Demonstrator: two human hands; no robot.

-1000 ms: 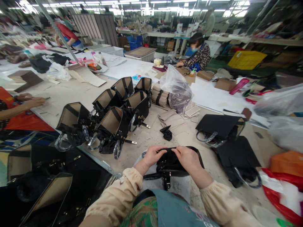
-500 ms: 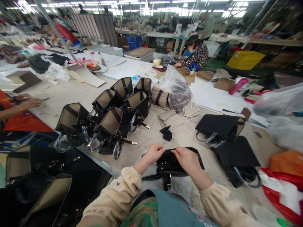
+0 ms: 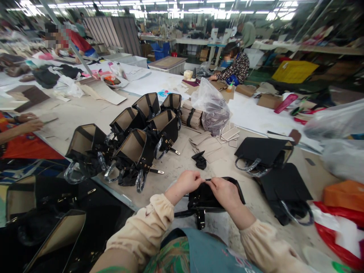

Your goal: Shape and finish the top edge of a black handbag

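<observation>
A black handbag (image 3: 203,200) lies on the worktable (image 3: 182,168) right in front of me, its strap and buckle hanging toward my lap. My left hand (image 3: 186,182) and my right hand (image 3: 224,191) sit close together on the bag's top edge. Both hands are closed, fingertips pinching the rim where they meet. A small crumpled black piece (image 3: 200,160) lies just beyond the bag.
Several open black bags with tan lining (image 3: 136,131) stand in a cluster to the left. Two flat black bags (image 3: 273,167) lie at the right. A clear plastic sack (image 3: 212,106) and tan card stacks (image 3: 192,113) sit farther back. Another person's arm (image 3: 19,127) rests at the left edge.
My hands have drawn closer together along the bag's top edge, and the left hand moved right. The other person's arm at the left slid slightly outward.
</observation>
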